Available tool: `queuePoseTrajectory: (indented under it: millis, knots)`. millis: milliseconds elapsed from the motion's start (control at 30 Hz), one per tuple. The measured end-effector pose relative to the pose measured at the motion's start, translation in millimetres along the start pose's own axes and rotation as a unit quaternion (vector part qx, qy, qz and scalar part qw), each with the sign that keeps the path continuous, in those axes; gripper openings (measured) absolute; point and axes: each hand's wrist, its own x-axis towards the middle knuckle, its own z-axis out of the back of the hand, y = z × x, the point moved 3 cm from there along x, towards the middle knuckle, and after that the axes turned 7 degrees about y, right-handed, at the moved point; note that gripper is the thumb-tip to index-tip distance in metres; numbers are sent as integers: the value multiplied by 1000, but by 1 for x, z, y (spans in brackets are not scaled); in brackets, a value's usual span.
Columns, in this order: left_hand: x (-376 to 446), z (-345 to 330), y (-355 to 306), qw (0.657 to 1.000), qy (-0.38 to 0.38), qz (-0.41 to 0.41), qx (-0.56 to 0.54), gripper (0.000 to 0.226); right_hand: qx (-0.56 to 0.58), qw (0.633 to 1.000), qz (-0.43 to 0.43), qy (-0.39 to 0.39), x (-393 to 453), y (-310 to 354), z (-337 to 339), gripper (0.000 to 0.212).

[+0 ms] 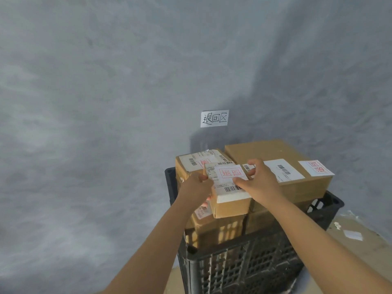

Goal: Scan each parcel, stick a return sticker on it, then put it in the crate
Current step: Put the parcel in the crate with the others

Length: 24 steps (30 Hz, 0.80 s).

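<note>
The left hand (198,184) grips the left side of a small parcel (230,195), its fingertips hidden behind the box. The right hand (257,179) holds the right side, fingers curled over the return sticker (230,172) on top. The parcel rests on other boxes piled above the rim of the black crate (244,266). A large box (282,164) lies just beside it; the lower boxes are mostly hidden.

Tan floor (360,249) at lower right, bearing the black slotted crate (244,266) and, just beside it, white paper scraps (353,234).
</note>
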Motion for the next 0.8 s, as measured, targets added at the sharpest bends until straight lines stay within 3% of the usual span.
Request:
queuePoseTrajectory:
  millis: [233, 433, 600, 800]
  knots:
    - [17, 0, 1, 1000, 20, 3, 13, 28, -29, 999, 8, -39, 9, 2, -2, 65]
    - [4, 15, -13, 976, -10, -105, 192, 29, -65, 996, -15, -56, -19, 4, 6, 46]
    - [-29, -2, -37, 918, 11, -262, 299, 33, -155, 985, -11, -78, -75, 7, 16, 48]
    - [-85, -59, -48, 802, 102, -408, 423, 40, -252, 957, -69, -125, -174, -2, 42, 53]
